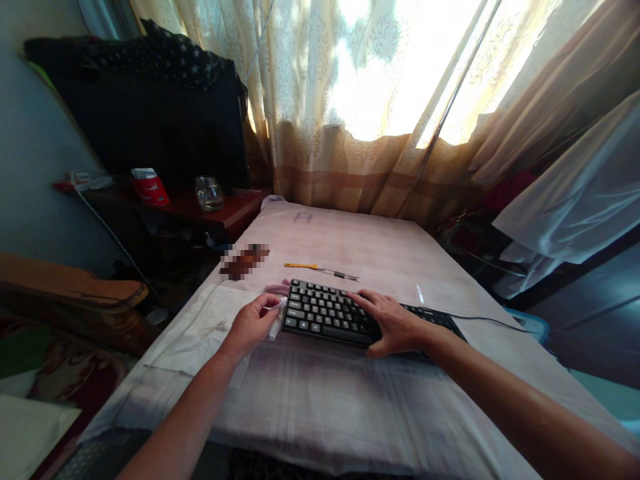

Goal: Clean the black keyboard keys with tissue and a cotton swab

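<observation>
Left hand: fingers pinched closed on a crumpled white cloth, at the left end of the black keyboard with grey-topped keys. Right hand: thumb and fingers spread, grasping the keyboard's middle across its width.

Bare cloth lies open beyond the yellow-handled tool.

The left hand, right hand and forearms are bare.
</observation>
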A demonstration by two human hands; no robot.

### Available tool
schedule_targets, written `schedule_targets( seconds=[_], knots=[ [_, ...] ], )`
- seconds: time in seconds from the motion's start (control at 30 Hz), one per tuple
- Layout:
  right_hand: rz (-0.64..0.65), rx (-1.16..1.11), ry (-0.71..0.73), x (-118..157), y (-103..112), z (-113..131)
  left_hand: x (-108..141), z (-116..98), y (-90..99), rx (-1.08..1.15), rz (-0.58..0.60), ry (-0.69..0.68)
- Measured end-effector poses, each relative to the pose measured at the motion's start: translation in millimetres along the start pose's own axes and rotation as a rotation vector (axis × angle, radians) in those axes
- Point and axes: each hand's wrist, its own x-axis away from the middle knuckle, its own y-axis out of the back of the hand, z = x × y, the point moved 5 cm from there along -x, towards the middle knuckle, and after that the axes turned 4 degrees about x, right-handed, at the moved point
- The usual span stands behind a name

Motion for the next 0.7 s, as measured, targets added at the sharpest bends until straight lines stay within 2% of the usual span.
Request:
schedule_targets(
  seconds=[0.2, 0.43, 0.7],
  knots=[
    [0.022, 0.009, -0.036, -11.5, -0.7, -1.9, 11.2, 4.6, 3.5, -0.094, -0.051, -0.005],
    [0.023, 0.026, -0.029, -26.2, -11.4, -5.7, 17.7, 3.9, 6.5, -0.257, -0.113, -0.015],
    [0.055, 0.026, -0.057, -29.8, -14.3, -7.5, 27.3, -3.7, 1.8, -0.339, -0.042, -0.024]
  ],
)
